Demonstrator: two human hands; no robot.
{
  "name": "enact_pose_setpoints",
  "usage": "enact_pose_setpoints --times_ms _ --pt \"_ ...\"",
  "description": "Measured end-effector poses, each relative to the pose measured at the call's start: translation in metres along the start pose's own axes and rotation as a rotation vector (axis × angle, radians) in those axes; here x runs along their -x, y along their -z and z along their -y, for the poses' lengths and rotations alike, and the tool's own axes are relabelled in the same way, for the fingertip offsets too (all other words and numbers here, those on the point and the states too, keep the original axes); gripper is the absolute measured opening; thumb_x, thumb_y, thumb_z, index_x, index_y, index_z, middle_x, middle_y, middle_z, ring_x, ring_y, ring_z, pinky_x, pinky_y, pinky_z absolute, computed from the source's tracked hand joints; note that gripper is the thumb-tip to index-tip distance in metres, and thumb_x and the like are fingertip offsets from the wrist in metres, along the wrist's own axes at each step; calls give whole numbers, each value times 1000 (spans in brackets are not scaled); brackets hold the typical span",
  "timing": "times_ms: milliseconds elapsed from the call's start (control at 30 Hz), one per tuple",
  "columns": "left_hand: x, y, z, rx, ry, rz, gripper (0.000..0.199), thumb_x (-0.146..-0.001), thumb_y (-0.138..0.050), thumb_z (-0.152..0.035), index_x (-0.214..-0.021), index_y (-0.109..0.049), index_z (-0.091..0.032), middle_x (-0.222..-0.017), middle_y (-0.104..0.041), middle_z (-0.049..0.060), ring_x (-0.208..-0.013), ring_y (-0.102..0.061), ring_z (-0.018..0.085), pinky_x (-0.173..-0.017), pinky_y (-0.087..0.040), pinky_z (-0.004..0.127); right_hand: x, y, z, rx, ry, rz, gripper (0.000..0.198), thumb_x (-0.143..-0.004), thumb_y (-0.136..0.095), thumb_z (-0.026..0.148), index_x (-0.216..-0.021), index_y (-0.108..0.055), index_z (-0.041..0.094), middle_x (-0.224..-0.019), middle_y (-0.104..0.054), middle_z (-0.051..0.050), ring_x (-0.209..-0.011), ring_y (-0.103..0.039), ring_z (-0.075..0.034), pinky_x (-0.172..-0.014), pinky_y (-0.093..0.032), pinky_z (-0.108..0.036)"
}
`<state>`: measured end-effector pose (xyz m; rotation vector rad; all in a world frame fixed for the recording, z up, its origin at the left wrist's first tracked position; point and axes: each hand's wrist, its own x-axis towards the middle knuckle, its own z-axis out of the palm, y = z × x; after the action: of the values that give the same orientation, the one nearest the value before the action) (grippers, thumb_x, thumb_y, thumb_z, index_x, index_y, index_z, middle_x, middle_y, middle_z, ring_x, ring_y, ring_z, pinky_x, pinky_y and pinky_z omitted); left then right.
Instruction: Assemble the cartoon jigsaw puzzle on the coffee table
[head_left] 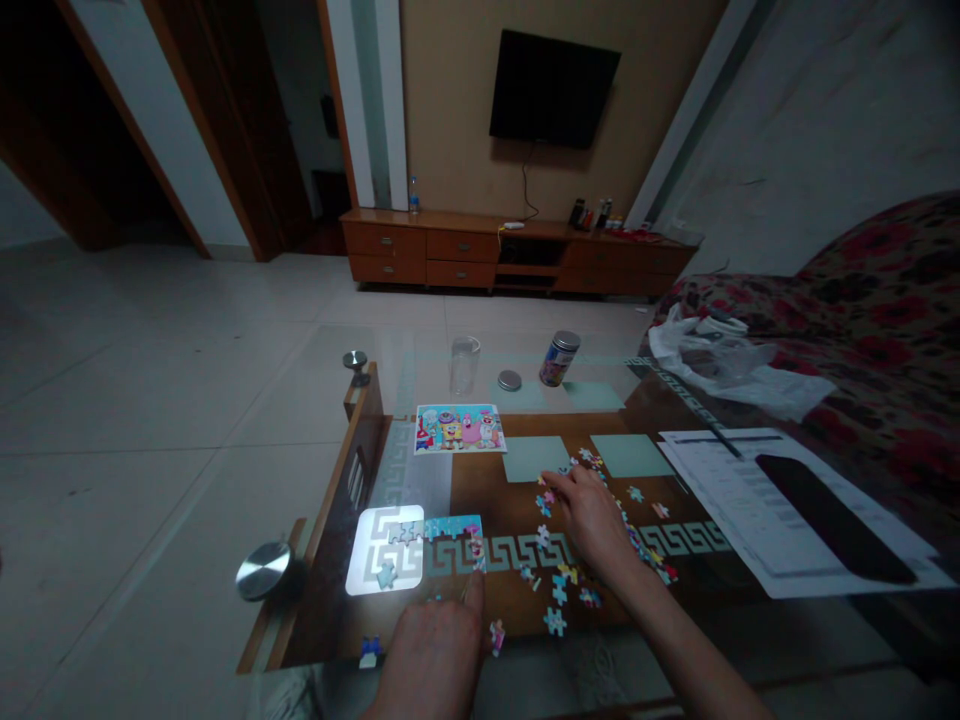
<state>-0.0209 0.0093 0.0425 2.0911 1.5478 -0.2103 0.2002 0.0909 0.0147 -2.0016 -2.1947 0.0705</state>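
My left hand (439,640) rests low in the middle with its index finger stretched out. That fingertip touches the lower end of a partly joined jigsaw puzzle (454,527), whose joined pieces form a top row and a short right side. My right hand (589,505) reaches over the loose pieces, thumb and forefinger together at a small puzzle piece (542,479); the other fingers are partly hidden. Between my hands lie several loose puzzle pieces (555,621). More loose pieces (660,565) lie along my right forearm. Above the joined part, a cartoon picture sheet (460,430) lies flat.
The glass table (495,690) holds a clear jar (464,365), a silver lid (509,380) and a printed tin (560,358) at the back. Papers (750,520) and a black phone-like slab (836,518) lie right, near a plastic bag (742,370). A metal knob (264,571) stands left.
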Motion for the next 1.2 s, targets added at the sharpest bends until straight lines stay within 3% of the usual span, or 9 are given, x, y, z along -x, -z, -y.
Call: enact_pose_setpoints --times_ms 233,1000,1200 --pt "0 0 -1 -139 -7 7 53 -86 -48 -9 -138 -44 -16 -93 -74 15 -79 -70 28 -83 -53 46 -1 -3 -2 1 0 2 30 -90 -50 18 -113 -69 21 -90 -59 -10 -90 -53 -24 -76 -39 -28" --pt "0 -1 0 -125 -16 6 55 -85 -46 -9 -139 -42 -16 -94 -73 17 -81 -70 29 -76 -54 43 0 -1 -2 -37 3 -12 30 -89 -50 15 -111 -70 22 -89 -60 -10 -90 -55 -23 -75 -40 -28" --pt "1 -6 2 -22 -19 -29 52 -85 -45 -8 -136 -47 -16 -88 -74 14 -86 -69 27 -85 -50 41 -1 -7 -8 -125 21 -57 34 -84 -49 7 -107 -71 18 -92 -61 -11 -91 -55 -23 -80 -43 -30"
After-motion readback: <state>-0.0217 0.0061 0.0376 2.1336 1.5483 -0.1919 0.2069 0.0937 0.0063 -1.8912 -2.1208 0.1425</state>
